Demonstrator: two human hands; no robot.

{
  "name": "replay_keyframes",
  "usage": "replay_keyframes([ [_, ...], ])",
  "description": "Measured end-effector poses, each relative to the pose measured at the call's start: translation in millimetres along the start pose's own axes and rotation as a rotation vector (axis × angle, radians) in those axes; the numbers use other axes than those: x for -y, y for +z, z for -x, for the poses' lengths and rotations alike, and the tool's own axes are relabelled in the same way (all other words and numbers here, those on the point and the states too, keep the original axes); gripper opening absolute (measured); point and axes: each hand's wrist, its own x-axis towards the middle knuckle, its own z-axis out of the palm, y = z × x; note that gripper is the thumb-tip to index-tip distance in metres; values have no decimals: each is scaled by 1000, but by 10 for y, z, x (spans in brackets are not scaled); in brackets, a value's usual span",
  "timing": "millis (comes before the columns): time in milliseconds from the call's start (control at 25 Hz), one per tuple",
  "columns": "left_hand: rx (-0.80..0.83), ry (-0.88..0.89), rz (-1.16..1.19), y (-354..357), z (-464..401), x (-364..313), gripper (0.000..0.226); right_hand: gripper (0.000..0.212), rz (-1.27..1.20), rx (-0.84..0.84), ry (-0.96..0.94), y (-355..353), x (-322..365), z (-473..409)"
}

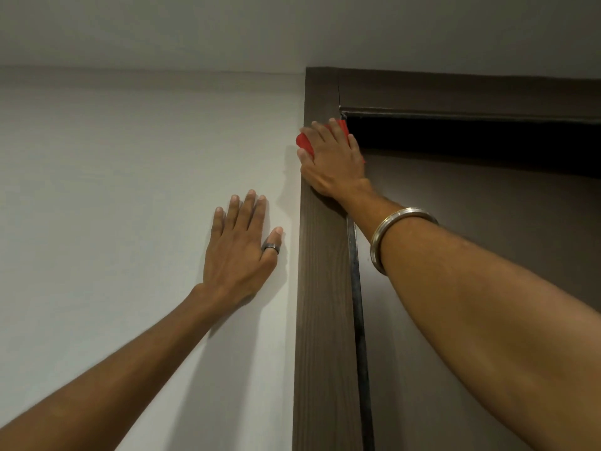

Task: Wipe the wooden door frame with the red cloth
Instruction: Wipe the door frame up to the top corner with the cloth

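A dark brown wooden door frame runs up the middle of the view and turns right along the top. My right hand presses a red cloth flat against the frame's upright, just below the upper left corner; most of the cloth is hidden under the palm and fingers. My left hand lies flat on the white wall, fingers spread, a little left of the frame and lower than the right hand. It holds nothing.
A brown door fills the frame, with a dark gap above it under the top rail. A narrow dark strip separates door and upright. The ceiling meets the wall just above the frame.
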Motion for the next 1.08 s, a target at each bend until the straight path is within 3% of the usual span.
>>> replay_keyframes([
  [280, -20, 10, -13, 54, -14, -14, 76, 56, 1, -6, 44, -29, -34, -331],
  [640, 51, 19, 49, 9, 758, -250, 75, 61, -40, -37, 185, 21, 400, 1006],
  [800, 56, 41, 55, -7, 901, -175, 76, 63, -20, 25, 189, 73, 535, 1480],
  [1080, 20, 39, 22, 41, 512, -53, 75, 59, 15, -13, 157, 95, 346, 611],
])
